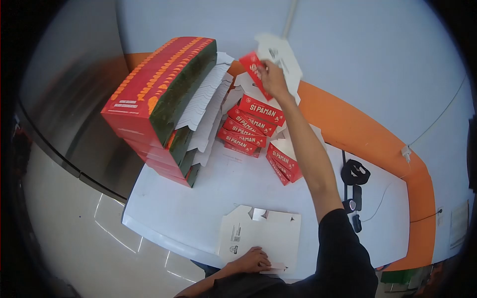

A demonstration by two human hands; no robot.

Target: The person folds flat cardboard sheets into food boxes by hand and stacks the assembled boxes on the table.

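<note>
High up near the wall, my right hand (273, 82) grips a folded food box (282, 54), with white card and a red "SI PAMAN" side. The box is over the back stack, and its edges are a little blurred. At the table's front edge, my left hand (252, 260) rests on a flat white cardboard box blank (271, 231), fingers slightly bent on its surface. That blank has black print, cut corners and a slot at its far edge. Below the raised box stands a stack of red "SI PAMAN" boxes (261, 110), with a shorter stack (282, 158) to its right.
A tall pile of large red and orange boxes (164, 74) stands at the left, beside layered white card (201, 109). Black straps (355, 172) and small dark devices (357, 197) lie at the right with a thin cable. An orange panel (343, 116) borders the white table (174, 208).
</note>
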